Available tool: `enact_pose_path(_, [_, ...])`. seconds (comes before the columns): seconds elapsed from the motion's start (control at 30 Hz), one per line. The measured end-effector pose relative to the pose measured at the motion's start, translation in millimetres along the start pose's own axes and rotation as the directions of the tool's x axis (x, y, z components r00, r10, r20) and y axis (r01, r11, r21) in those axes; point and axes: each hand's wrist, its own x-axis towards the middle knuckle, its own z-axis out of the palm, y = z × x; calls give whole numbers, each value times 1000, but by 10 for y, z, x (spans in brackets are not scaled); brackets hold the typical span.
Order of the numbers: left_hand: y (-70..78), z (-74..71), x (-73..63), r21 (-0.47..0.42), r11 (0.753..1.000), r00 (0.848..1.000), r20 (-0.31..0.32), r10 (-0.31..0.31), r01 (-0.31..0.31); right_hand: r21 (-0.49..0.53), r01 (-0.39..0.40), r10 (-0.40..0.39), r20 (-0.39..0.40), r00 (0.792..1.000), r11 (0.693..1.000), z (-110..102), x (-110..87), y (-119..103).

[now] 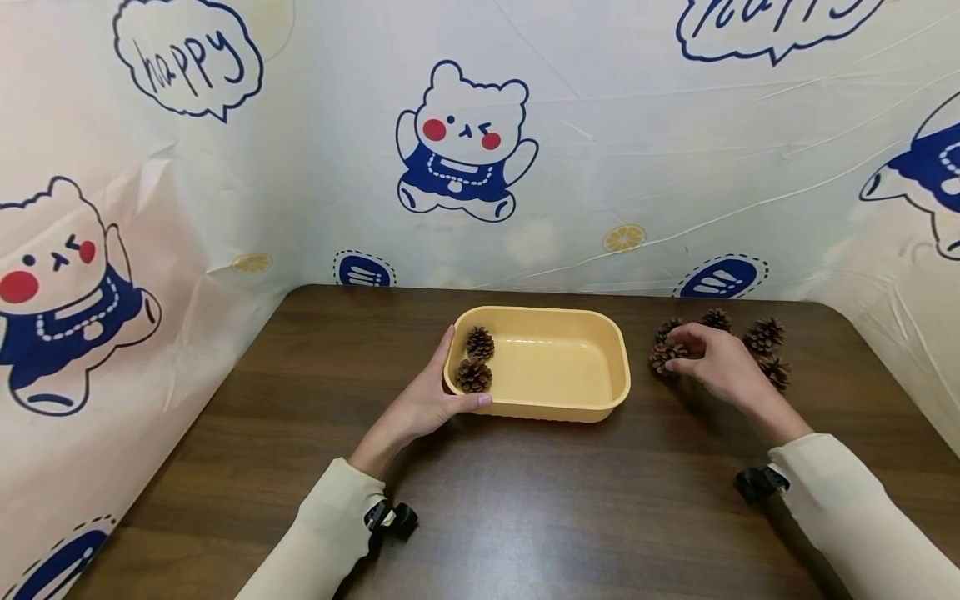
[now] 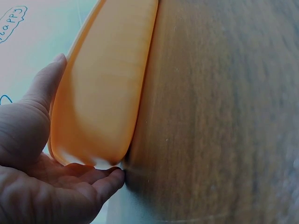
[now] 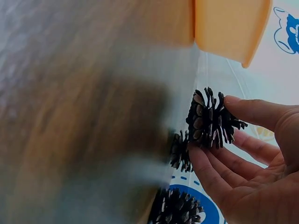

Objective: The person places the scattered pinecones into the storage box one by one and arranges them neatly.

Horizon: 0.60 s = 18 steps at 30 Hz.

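A yellow rectangular basin sits on the table, with two pine cones lying at its left end. My left hand holds that end, thumb over the near rim and fingers round the outer wall. In the left wrist view the fingers curve around the basin's rounded end. To the right of the basin, my right hand pinches a brown pine cone between thumb and fingertips. Several more pine cones lie around and behind this hand, one of them partly hidden by it.
The dark wooden table ends at the back against a hanging sheet printed with bears. The same kind of sheet closes off the left and right sides. A small black camera is strapped to each wrist.
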Motion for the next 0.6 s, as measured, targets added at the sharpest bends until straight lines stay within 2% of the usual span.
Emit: enact_pose_path(0.6, [-2,8,-2,-6,1000,1000,-1,-5,5,21,15,-14,-20,1000,1000,-89,0,-145])
